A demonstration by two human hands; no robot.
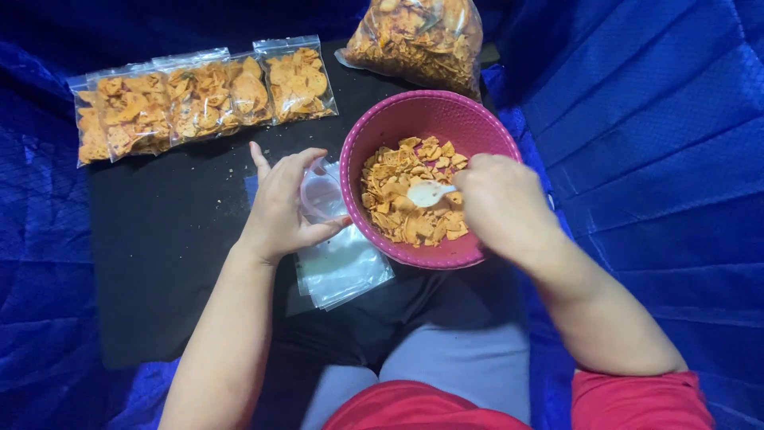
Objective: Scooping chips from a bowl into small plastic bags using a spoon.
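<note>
Blue quilted fabric (652, 143) fills the edges of the frame, and a black rectangular mat (167, 239) lies over it in the middle. At the upper left, on the far edge of that mat, a row of small clear plastic bags packed with orange chips (203, 95) sits side by side, overlapping one another.

Below them, left of centre, the left hand (280, 209) curls around a small clear plastic bag (320, 195), thumb and fingers closed on its opened mouth, holding it just beside the left rim of the bowl. Under that hand and reaching toward the lower centre, a flat stack of empty clear plastic bags (344, 267) lies on the mat, its upper corner tucked beneath the bowl's edge.

Right of the hand stands a round pink plastic bowl (414, 119), partly filled with loose orange chips (402, 199). Over the bowl's right side the right hand (501, 203) is closed around the handle of a white plastic spoon (428, 193), whose scoop rests on the chips near the bowl's middle, between the two hands.

At the top of the frame, just behind the bowl, a large clear plastic bag of orange chips (418, 36) leans on the mat's far edge.
</note>
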